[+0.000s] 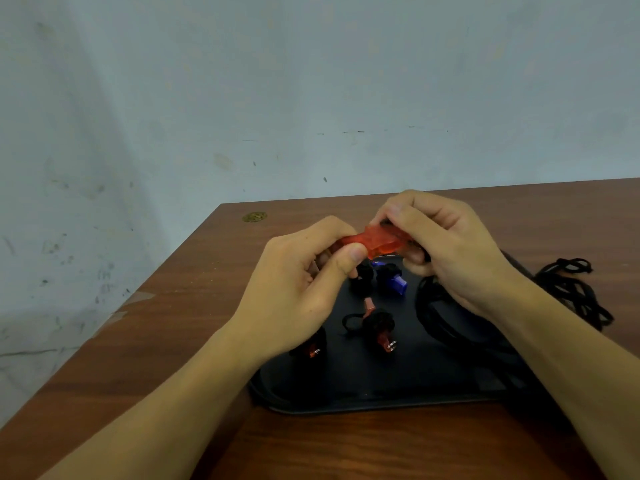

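Red plastic piece, translucent and orange-tinted, is held in the air between both hands, above the far part of a black tray that lies on the brown wooden worktop. Nearest the camera, two bare forearms reach in from the lower corners, and the tray's rounded near rim sits between them. On the tray, a small black bundle with a red end lies partly under the left wrist, and just to its right is a second black bundle with red parts and a small loop of cord. Beyond these, almost under the held piece, sit a black lump and a black bundle with a blue part, side by side. A thick black cable curves across the right side of the tray, under the right forearm. The left hand has its fingers curled, thumb and forefinger pinching the narrow left end of the red plastic piece. The right hand curls over the wider right end, its fingers wrapped round it from above and below. To the right, off the tray, a tangle of black cord rests on the worktop. Near the far left corner of the worktop lies a small brass-coloured disc, and behind it rises a scuffed pale blue-grey wall
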Motion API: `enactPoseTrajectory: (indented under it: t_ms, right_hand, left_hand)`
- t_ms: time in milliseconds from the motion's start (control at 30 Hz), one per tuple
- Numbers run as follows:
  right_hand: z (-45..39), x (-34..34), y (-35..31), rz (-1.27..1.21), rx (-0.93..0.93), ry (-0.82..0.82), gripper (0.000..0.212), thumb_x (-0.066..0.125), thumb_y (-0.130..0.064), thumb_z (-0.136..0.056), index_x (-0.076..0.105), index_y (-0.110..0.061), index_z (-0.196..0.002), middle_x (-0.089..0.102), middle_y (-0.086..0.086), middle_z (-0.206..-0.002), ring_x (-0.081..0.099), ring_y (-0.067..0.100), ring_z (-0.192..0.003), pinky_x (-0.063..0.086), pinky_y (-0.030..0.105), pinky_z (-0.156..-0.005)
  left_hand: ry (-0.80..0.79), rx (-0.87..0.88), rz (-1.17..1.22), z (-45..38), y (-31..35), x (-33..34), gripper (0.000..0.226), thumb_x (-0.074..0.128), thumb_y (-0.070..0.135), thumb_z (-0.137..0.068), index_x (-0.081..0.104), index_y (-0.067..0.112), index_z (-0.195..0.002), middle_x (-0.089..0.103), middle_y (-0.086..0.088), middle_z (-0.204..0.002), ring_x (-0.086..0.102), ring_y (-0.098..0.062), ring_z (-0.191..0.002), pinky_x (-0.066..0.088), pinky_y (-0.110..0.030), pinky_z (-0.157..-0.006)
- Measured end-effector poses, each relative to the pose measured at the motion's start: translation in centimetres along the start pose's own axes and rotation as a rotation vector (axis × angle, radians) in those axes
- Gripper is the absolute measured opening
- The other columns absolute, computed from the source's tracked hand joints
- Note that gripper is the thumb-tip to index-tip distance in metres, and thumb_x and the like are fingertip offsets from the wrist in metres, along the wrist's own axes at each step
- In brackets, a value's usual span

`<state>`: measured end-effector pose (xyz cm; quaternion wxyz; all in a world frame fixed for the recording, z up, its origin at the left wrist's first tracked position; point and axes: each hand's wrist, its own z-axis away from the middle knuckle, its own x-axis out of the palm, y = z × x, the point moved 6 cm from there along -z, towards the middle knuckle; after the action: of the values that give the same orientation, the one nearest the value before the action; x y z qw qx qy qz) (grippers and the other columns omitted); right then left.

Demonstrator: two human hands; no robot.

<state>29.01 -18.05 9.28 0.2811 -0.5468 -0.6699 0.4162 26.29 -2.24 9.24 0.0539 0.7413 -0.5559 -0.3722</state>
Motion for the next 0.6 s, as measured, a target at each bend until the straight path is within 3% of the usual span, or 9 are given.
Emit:
enactPoseTrajectory:
  t_ms: [67, 167, 233, 433, 600]
  right_hand:
    - [0.1, 0.2, -0.3, 0.068, -0.042, -0.008, 0.030, 0.057, -0.044, -0.092, 0.075, -0.021, -0.090, 0.045, 0.019, -0.063, 0.025, 0.031, -0.052, 0.022, 0.027, -0.044]
    - [0.3, 0.4, -1.1, 0.136, -0.122, 0.006, 0.025, 0.055, -0.033, -0.100, 0.074, -0.016, -0.105, 0.063, -0.003, -0.069, 0.049, 0.005, -0.051, 0.037, 0.010, -0.049]
    - [0.5, 0.8, -1.2, 0.125, -0.153, 0.001, 0.027, 0.052, -0.028, -0.097, 0.070, -0.011, -0.109, 0.065, -0.008, -0.070, 0.057, 0.000, -0.054, 0.041, 0.007, -0.054]
    - [0.6, 2.1, -1.2, 0.041, -0.169, -0.006, 0.031, 0.050, -0.030, -0.095, 0.069, -0.007, -0.102, 0.061, -0.005, -0.068, 0.056, -0.001, -0.053, 0.041, 0.006, -0.053]
    - [0.7, 2.5, -1.8, 0.034, -0.177, -0.028, 0.026, 0.047, -0.026, -0.095, 0.068, -0.014, -0.103, 0.059, -0.014, -0.060, 0.054, -0.002, -0.049, 0.040, 0.005, -0.051]
  left_hand:
    - [0.042, -0.026, 0.035, 0.0, -0.1, -0.2, 0.012, 0.055, 0.022, -0.100, 0.065, 0.018, -0.094, 0.065, 0.006, -0.073, 0.060, -0.017, -0.059, 0.048, -0.043, -0.054]
    - [0.084, -0.059, 0.121, -0.1, -0.4, -0.4, 0.013, 0.054, 0.022, -0.100, 0.065, 0.017, -0.094, 0.066, 0.003, -0.072, 0.059, -0.017, -0.056, 0.050, -0.044, -0.051]
    - [0.089, -0.082, 0.201, -0.1, -0.3, -0.4, 0.014, 0.053, 0.021, -0.101, 0.065, 0.014, -0.096, 0.066, -0.002, -0.072, 0.059, -0.018, -0.054, 0.051, -0.038, -0.047]
    - [0.073, -0.146, 0.446, -0.4, -0.3, 0.2, 0.020, 0.051, 0.019, -0.100, 0.064, 0.005, -0.095, 0.065, -0.004, -0.072, 0.055, -0.022, -0.051, 0.046, -0.032, -0.042]
    - [0.074, -0.140, 0.421, -0.1, 0.1, 0.1, 0.012, 0.055, 0.016, -0.100, 0.059, 0.016, -0.111, 0.066, -0.007, -0.075, 0.057, -0.020, -0.054, 0.048, -0.035, -0.043]
